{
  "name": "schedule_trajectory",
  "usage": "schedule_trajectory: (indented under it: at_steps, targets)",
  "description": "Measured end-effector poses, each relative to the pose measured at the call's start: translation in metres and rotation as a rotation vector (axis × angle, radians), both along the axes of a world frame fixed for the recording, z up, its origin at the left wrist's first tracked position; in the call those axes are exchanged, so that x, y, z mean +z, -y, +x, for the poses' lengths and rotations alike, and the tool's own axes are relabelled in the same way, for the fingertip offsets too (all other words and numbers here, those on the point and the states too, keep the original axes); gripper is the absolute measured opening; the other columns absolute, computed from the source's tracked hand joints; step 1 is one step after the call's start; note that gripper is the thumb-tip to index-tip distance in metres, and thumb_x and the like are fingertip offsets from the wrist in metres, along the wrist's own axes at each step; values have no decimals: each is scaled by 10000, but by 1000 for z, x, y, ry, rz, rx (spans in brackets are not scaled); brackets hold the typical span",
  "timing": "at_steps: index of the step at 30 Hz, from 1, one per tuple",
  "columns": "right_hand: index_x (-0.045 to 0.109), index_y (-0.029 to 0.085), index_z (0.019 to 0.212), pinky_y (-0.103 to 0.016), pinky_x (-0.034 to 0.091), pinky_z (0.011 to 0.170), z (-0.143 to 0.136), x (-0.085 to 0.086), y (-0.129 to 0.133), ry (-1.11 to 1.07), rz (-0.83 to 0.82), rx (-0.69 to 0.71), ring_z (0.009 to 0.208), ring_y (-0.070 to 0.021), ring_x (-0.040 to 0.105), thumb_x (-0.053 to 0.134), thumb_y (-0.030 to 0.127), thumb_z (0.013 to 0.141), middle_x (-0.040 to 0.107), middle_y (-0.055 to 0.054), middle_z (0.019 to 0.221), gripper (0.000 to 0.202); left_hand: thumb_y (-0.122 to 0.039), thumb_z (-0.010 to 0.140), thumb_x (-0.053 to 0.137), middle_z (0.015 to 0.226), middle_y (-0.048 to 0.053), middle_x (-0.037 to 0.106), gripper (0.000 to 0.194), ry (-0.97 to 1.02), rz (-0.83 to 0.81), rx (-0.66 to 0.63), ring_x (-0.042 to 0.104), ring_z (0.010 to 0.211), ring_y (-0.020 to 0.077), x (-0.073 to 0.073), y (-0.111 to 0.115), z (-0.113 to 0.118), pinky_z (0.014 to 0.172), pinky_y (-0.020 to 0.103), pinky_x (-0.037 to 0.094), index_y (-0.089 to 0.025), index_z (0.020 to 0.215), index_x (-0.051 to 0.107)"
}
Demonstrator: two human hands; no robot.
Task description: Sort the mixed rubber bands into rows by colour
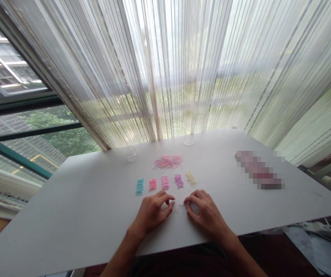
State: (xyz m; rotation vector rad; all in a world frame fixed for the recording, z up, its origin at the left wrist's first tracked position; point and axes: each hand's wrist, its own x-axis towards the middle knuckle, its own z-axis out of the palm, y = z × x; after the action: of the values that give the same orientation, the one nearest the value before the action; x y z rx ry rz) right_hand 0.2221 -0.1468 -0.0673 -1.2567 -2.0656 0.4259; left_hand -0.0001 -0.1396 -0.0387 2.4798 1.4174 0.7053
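Observation:
My left hand (155, 209) rests on the white table with thumb and index finger curved and a small gap between their tips. My right hand (202, 209) pinches a thin pale strand (184, 209) at its fingertips. More faint pale strands (178, 208) lie between the hands. Beyond them is a row of small bundles: teal (140, 186), coral pink (153, 184), light pink (165, 182), purple (178, 181) and pale yellow (191, 179). A loose pile of mixed pastel strands (168, 162) lies behind the row.
Two clear round containers or lids (131, 154) (188, 142) stand near the back of the white table (81, 207). A blurred-out pinkish object (259, 170) lies at the right. String curtains (177, 77) hang along the table's back edge.

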Motion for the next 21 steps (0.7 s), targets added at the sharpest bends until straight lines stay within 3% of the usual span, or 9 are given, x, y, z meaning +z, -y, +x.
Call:
schedule_trajectory:
  at_steps: [7,13,21]
  targets:
    - [646,211,923,-436,493,827,0,1,0,39,7,20,907,-260,588,585,110,946,652,-60,932,120,-279,961,577,963,5,729,176,-37,-104,17,699,771,165,0,7,19,692,256,511,-261,1041,733]
    - [596,204,949,-431,506,834,1,-3,0,-53,23,29,925,-259,574,514,87,973,630,-70,959,144,-278,936,626,967,-4,732,177,-12,-108,43,703,782,168,0,5,20,699,257,517,-272,1083,725]
    - [589,217,981,-412,529,858,2,-1,0,-159,42,101,957,-253,584,523,89,967,623,-68,972,145,-261,945,617,941,-2,734,123,5,-71,-2,704,776,161,-1,5,19,684,246,510,-249,1001,727]
